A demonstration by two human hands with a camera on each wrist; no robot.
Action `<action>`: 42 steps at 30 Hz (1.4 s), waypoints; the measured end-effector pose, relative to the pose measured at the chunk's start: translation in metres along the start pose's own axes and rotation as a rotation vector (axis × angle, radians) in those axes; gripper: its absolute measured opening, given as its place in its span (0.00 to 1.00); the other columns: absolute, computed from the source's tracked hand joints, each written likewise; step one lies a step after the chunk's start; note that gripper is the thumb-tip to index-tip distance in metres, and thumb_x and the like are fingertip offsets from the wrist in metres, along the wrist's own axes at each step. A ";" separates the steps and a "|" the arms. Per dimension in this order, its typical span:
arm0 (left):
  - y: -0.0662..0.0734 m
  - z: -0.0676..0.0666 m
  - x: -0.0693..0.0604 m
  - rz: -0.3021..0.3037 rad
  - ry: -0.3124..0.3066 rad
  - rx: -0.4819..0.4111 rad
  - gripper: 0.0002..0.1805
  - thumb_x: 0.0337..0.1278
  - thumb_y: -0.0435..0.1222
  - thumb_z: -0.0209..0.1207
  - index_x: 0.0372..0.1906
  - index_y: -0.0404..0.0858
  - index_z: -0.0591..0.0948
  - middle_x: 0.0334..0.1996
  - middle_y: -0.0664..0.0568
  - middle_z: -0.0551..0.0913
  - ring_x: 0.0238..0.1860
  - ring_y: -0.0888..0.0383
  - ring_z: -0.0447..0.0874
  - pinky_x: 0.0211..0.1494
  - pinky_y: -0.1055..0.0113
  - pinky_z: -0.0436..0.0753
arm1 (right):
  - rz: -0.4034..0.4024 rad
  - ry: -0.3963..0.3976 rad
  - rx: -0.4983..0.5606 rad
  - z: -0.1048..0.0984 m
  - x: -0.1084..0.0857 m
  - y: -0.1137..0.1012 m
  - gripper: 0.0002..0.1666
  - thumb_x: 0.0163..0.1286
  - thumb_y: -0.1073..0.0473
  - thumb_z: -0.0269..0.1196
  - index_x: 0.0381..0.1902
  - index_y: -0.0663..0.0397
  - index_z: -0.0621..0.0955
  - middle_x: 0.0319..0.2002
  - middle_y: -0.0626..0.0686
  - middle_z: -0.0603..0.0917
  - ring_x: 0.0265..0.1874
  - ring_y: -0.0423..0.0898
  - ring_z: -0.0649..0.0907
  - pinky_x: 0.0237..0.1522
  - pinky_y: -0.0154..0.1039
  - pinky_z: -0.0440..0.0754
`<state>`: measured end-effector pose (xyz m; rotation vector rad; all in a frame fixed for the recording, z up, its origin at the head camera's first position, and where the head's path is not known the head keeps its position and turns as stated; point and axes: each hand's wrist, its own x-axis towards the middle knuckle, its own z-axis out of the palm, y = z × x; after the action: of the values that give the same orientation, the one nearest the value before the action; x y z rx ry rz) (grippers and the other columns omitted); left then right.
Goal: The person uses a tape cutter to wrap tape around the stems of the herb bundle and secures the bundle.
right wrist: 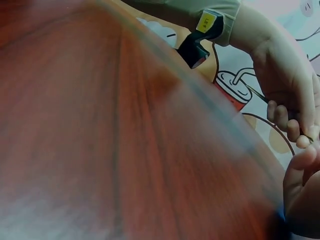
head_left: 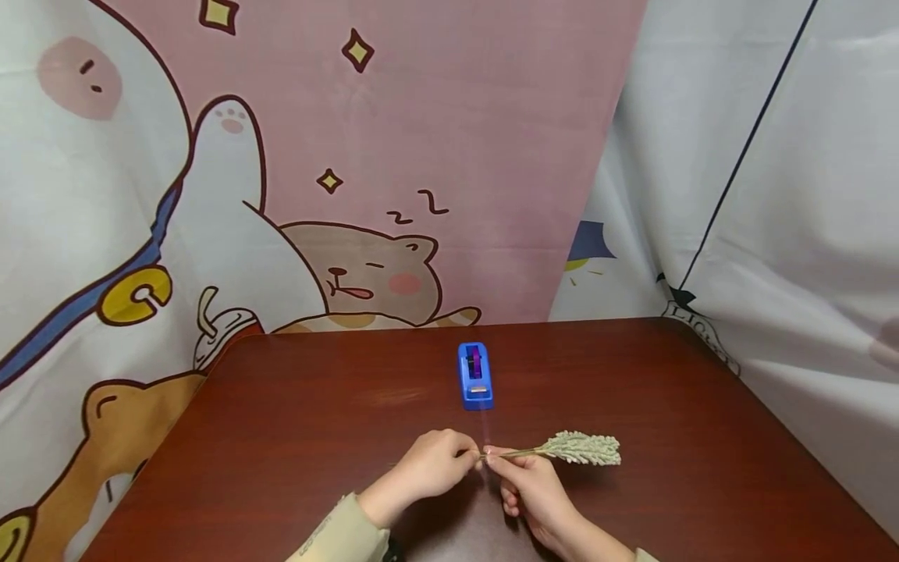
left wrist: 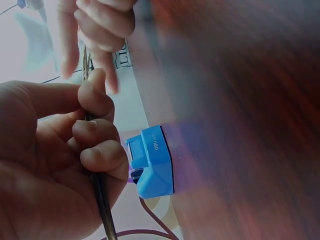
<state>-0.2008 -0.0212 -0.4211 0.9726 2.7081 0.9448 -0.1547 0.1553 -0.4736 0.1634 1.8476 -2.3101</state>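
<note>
A flower stem with a pale green, spiky head [head_left: 581,448] is held level above the table, its head to the right. My left hand [head_left: 438,464] pinches the thin stem near its left part. In the left wrist view, the dark stem [left wrist: 102,200] runs through the curled fingers of that hand [left wrist: 55,150]. My right hand [head_left: 530,488] holds the stem between thumb and fingertips, close beside the left fingertips. Beyond the hands stands a blue tape dispenser [head_left: 476,375] with a purple core. A faint clear strip [head_left: 485,425] seems to run from it towards the fingers.
The brown wooden table [head_left: 316,421] lies under both hands. Cartoon-printed cloth [head_left: 492,156] hangs behind its far edge, and white cloth [head_left: 794,195] hangs at the right. A black band with a yellow label [right wrist: 207,22] is on the left wrist.
</note>
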 end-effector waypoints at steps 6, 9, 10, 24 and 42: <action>0.002 0.000 -0.002 -0.002 0.021 0.007 0.10 0.60 0.35 0.57 0.27 0.45 0.87 0.23 0.66 0.81 0.22 0.69 0.69 0.30 0.72 0.71 | 0.020 -0.274 -0.245 -0.016 -0.018 -0.018 0.25 0.68 0.58 0.62 0.56 0.73 0.77 0.15 0.46 0.70 0.11 0.37 0.70 0.15 0.31 0.73; 0.003 0.001 -0.002 0.000 0.031 0.017 0.10 0.60 0.35 0.58 0.28 0.45 0.87 0.24 0.65 0.82 0.23 0.69 0.70 0.31 0.71 0.72 | -0.064 -0.411 -0.437 -0.024 -0.024 -0.041 0.21 0.68 0.60 0.62 0.52 0.73 0.79 0.16 0.48 0.73 0.11 0.38 0.73 0.14 0.37 0.78; 0.003 0.001 -0.002 0.004 0.039 0.023 0.10 0.59 0.35 0.58 0.28 0.45 0.88 0.24 0.65 0.83 0.24 0.69 0.71 0.32 0.71 0.72 | -0.107 -0.435 -0.503 -0.025 -0.025 -0.052 0.19 0.68 0.60 0.62 0.50 0.72 0.81 0.17 0.48 0.75 0.12 0.39 0.74 0.15 0.39 0.79; -0.002 0.012 0.001 0.011 0.078 0.033 0.06 0.55 0.37 0.63 0.31 0.45 0.90 0.29 0.65 0.86 0.33 0.71 0.79 0.37 0.71 0.77 | -0.358 -0.438 -1.191 -0.039 0.035 -0.087 0.07 0.62 0.54 0.68 0.34 0.49 0.90 0.31 0.39 0.86 0.29 0.33 0.79 0.30 0.35 0.77; 0.001 -0.001 0.006 -0.122 -0.162 -0.199 0.10 0.61 0.30 0.55 0.31 0.37 0.87 0.18 0.56 0.80 0.12 0.66 0.69 0.17 0.73 0.70 | -0.293 -0.549 -1.102 -0.030 0.047 -0.080 0.07 0.54 0.66 0.70 0.19 0.54 0.86 0.13 0.42 0.80 0.13 0.41 0.79 0.17 0.33 0.76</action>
<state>-0.2055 -0.0180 -0.4191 0.7990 2.4543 1.0396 -0.2181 0.1986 -0.4131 -0.8200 2.5388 -0.9547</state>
